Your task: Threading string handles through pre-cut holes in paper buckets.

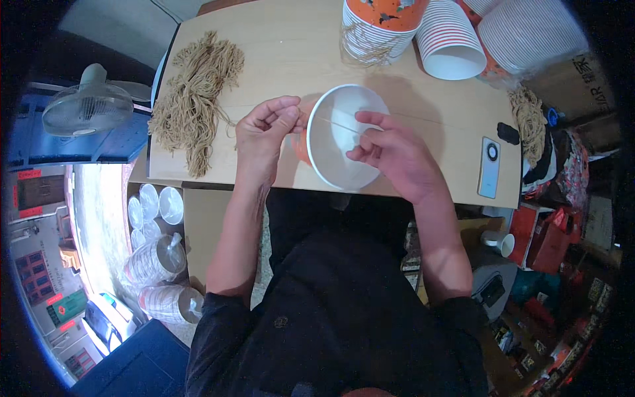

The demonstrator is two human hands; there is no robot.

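A paper bucket (pixel 347 132), white inside and orange outside, stands near the table's front edge, its wide mouth facing up toward me. A thin strand of twine (pixel 340 124) runs across the mouth between my two hands. At the bucket's left rim, my left hand (pixel 264 135) pinches one part of the twine between thumb and forefinger. Over the right side of the mouth, my right hand (pixel 403 155) has thumb and forefinger closed on the other part, its remaining fingers curled. Where the strand's ends lie is hidden by the fingers.
A heap of tan twine (pixel 198 99) lies at the table's left. Stacked paper buckets (pixel 380 36) with twine loops stand at the back, beside white stacks (pixel 453 46). At the right edge lies a phone (pixel 489 167). A fan (pixel 89 106) stands left; wrapped bucket stacks (pixel 159 258) lie below.
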